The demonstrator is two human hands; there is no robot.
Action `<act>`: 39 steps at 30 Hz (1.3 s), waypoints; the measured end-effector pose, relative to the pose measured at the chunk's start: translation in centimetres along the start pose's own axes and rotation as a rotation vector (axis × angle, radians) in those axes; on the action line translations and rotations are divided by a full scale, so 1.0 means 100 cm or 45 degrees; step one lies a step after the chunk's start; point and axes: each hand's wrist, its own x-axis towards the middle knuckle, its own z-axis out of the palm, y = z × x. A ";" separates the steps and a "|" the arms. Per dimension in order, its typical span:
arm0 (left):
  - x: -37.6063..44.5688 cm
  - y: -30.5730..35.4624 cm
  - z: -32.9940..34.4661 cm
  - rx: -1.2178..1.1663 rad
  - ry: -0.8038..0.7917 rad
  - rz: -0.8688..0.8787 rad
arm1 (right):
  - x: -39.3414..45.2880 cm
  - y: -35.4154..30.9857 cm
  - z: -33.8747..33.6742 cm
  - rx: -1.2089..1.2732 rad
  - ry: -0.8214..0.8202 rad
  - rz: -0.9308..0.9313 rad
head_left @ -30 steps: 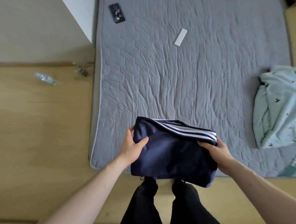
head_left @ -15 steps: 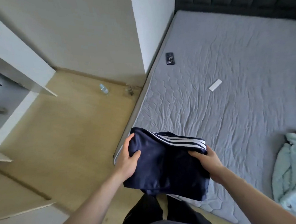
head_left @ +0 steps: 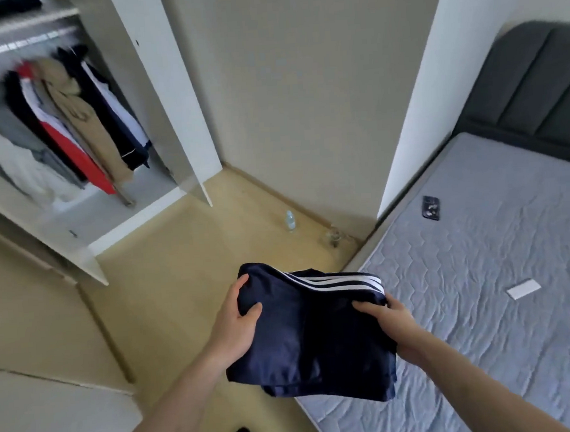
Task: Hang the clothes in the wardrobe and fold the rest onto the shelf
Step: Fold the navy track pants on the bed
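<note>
A folded navy garment with three white stripes (head_left: 311,334) hangs in the air between my hands, over the floor beside the bed corner. My left hand (head_left: 235,322) grips its left edge, thumb on top. My right hand (head_left: 388,323) grips its right edge, thumb on top and fingers underneath. The open white wardrobe (head_left: 143,101) stands at the upper left. Several clothes (head_left: 68,129) hang from its rail. A shelf (head_left: 21,21) above the rail holds something dark.
The grey mattress (head_left: 482,304) lies to the right with a dark phone (head_left: 430,207) and a white card (head_left: 523,288) on it. A plastic bottle (head_left: 290,220) and a glass object (head_left: 333,238) stand on the wooden floor by the wall. A wardrobe door (head_left: 169,99) stands open.
The view has swung left from the bed to the wardrobe. Both hands still hold the folded navy garment, which has left the mattress and is now over the floor.
</note>
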 end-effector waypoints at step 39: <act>0.422 0.154 -0.566 -0.186 0.807 0.227 | 0.320 -0.465 0.630 -0.266 -0.647 -0.554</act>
